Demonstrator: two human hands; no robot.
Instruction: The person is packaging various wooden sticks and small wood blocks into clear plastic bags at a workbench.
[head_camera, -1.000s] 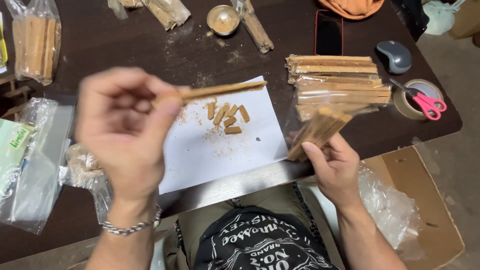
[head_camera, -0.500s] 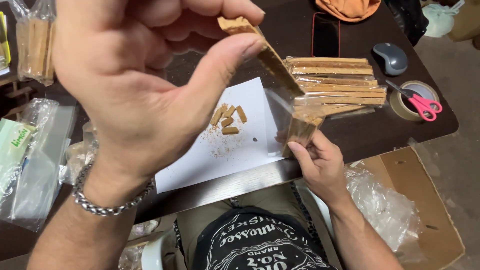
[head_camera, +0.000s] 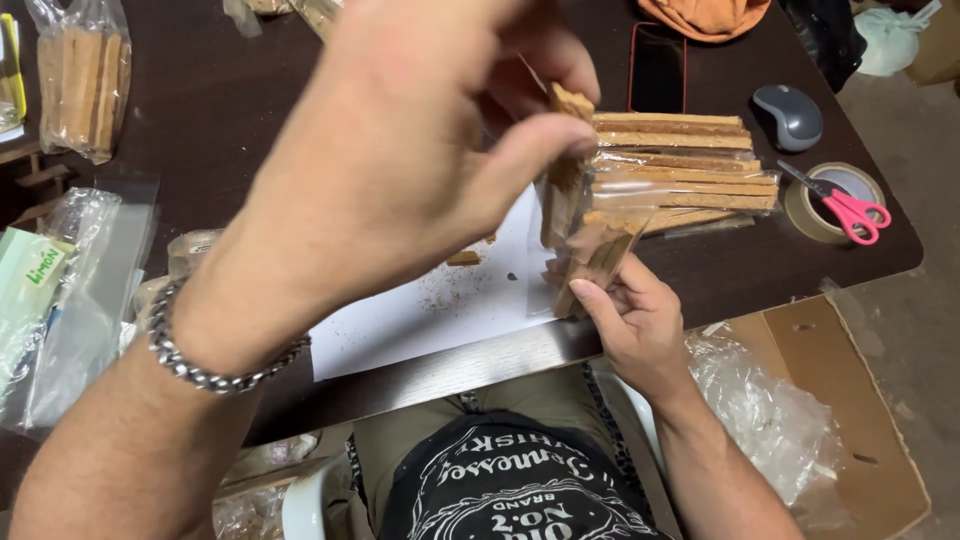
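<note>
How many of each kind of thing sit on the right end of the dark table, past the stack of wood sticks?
Grey computer mouse: 1
Pink-handled scissors: 1
Roll of brown tape: 1
Black phone with a red edge: 1
Total: 4

One head-worn camera looks steeply down, close over the table (head_camera: 250, 110); near parts perhaps blurred.
</note>
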